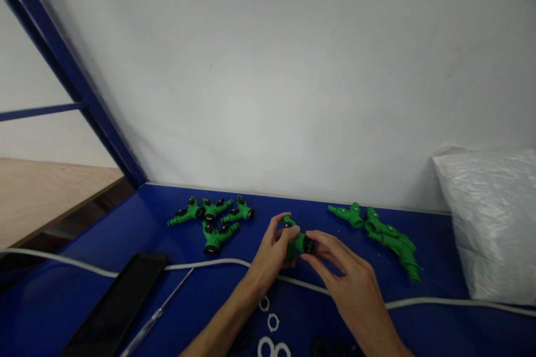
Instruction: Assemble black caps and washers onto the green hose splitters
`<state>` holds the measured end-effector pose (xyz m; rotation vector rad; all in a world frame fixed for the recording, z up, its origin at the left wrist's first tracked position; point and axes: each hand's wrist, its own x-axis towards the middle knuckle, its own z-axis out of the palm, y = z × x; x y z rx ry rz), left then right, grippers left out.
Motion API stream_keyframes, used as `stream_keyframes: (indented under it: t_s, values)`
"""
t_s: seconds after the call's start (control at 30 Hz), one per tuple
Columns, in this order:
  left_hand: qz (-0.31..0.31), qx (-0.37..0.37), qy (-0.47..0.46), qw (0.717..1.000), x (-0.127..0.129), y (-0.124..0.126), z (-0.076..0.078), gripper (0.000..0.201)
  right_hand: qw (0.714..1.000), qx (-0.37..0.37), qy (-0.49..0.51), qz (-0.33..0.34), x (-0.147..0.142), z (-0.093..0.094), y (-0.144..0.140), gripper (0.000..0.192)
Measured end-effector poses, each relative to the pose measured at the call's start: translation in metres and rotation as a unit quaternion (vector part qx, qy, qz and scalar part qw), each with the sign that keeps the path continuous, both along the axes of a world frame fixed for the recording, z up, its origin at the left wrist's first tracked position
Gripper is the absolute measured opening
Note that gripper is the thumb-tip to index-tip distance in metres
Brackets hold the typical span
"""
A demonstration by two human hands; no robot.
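Note:
Between my hands is a green Y-shaped hose splitter (298, 244) with a black collar, raised over the blue table. My left hand (274, 248) wraps its fingers and thumb around the green body. The fingertips of my right hand (343, 268) pinch the black collar (309, 244) at the splitter's right end. Part of the splitter is hidden behind my left fingers. Several similar splitters with black collars (213, 237) lie to the left. On the right rest green splitter bodies (391, 237) without black collars showing.
White rings (273, 322) lie near the front edge, beside dark parts too dim to name. A white cable (444, 302) crosses the table. To the left are a black phone-like slab (121, 301) and a screwdriver (157, 312). A plastic bag (494, 223) stands right, a white wall (268, 78) behind.

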<state>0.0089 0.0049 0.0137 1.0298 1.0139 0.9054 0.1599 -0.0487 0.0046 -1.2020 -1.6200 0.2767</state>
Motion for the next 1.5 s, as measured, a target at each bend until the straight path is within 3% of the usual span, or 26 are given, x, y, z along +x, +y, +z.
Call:
stream_keyframes:
  t_s: [0.17, 0.5, 0.67, 1.1, 1.33, 1.5]
  values:
    - [0.011, -0.017, -0.004, 1.0, -0.002, -0.002, 0.006, 0.056, 0.997, 0.035, -0.073, -0.01, 0.001, 0.008, -0.001, 0.02]
    - [0.009, -0.024, 0.022, 0.999, -0.002, -0.002, 0.009, 0.054, 0.983, 0.07, -0.165, 0.032, 0.004, 0.008, -0.004, 0.032]
    - [0.005, -0.02, 0.03, 0.999, -0.002, -0.004, 0.013, 0.052, 0.974, 0.082, -0.209, 0.019, 0.004, 0.011, -0.006, 0.023]
    - [-0.016, -0.036, 0.012, 0.999, -0.006, -0.002, 0.012, 0.047, 0.979, 0.065, -0.191, 0.006, -0.001, 0.018, -0.01, 0.032]
    - [-0.023, -0.019, -0.024, 0.999, -0.008, -0.002, 0.008, 0.052, 0.981, 0.072, -0.178, -0.012, -0.001, 0.023, -0.011, 0.021]
    - [-0.031, -0.019, -0.013, 0.999, -0.009, -0.002, 0.01, 0.049, 0.985, 0.064, -0.162, 0.002, -0.003, 0.026, -0.014, 0.034]
